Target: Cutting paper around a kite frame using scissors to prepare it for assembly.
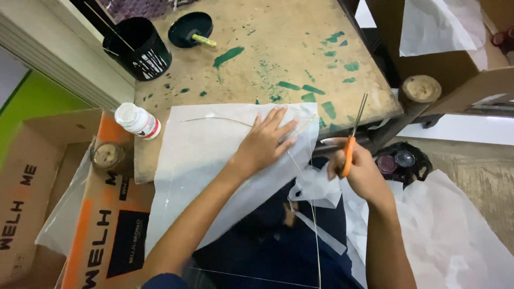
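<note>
White paper (214,155) on table (278,48), draped over near edge, pinned under left hand (266,142): palm down, fingers spread flat, forearm angled in from lower left. Right hand (360,170) off table's corner, fist wrapped round orange scissors (353,136), blades nearly together, pointing up.

paper: thin white sheet (209,160), flat on the counter's near edge, draping off toward the lap
wire: thin curved rod (214,119) lying on the paper
scissors: orange-handled (350,144), blades open, pointing up
</note>
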